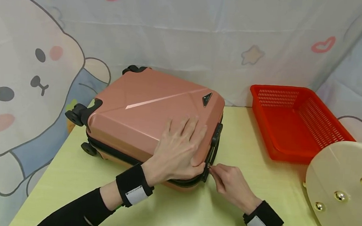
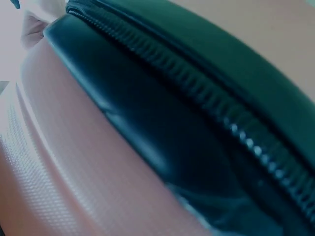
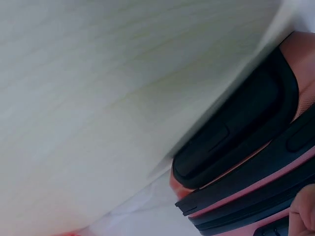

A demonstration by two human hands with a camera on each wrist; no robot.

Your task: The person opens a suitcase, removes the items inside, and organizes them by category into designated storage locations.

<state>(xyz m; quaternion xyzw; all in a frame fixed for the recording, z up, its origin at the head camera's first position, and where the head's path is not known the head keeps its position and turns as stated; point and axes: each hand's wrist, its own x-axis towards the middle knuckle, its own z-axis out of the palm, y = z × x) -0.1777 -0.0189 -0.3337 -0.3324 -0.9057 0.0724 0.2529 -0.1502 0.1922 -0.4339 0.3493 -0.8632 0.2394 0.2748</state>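
Note:
A pink hard-shell suitcase (image 1: pixel 149 105) lies flat, its wheels to the left and its handle side to the right. My left hand (image 1: pixel 178 150) rests on the lid near the front right corner, fingers straight and slightly spread. At that corner my right hand (image 1: pixel 231 184) pinches a small zipper pull (image 1: pixel 209 166), partly hidden by the fingertips. The left wrist view shows the zipper (image 2: pixel 197 93) running along the black band up toward the corner. In the right wrist view, black handle parts (image 3: pixel 236 128) line the suitcase's side, with a fingertip (image 3: pixel 305 211) at the right edge.
A red plastic basket (image 1: pixel 280 144) stands at the back right of the yellow table (image 1: pixel 75 193). Nearer on the right is a cream rounded object (image 1: pixel 336 171) with shiny gold studs. A printed cloth (image 1: pixel 186 49) hangs close behind the suitcase.

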